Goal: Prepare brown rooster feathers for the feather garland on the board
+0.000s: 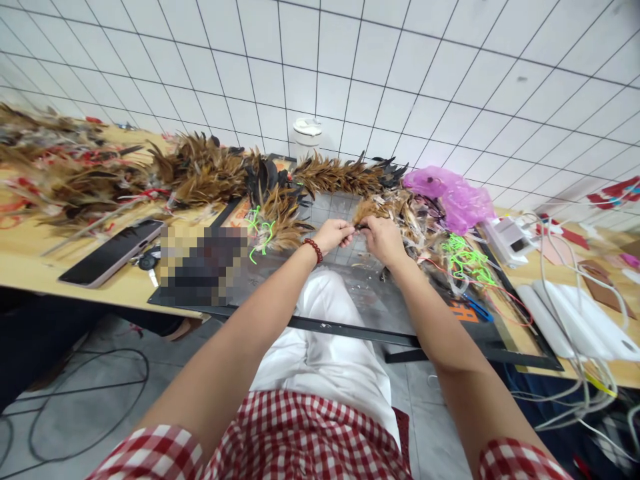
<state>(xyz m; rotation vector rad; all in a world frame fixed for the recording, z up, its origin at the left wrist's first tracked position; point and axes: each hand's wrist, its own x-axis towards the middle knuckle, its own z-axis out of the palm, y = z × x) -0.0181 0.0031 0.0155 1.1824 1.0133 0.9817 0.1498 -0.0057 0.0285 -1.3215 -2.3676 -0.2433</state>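
Note:
My left hand, with a red bead bracelet on its wrist, is closed in a pinch over the dark framed glass panel. What its fingertips hold is too small to make out. Touching or nearly touching them are the fingertips of my right hand, pinched on a small dark feather. Just behind the right hand lies a pile of loose brown and pale feathers. Across the back of the panel stretches a bushy brown feather strip. Bright green ties lie by a feather bunch left of my hands.
More feather bundles cover the left side. A phone and keys lie at front left. A white lidded cup stands by the tiled wall. To the right are a pink plastic bag, green strings, blue snips and white cables.

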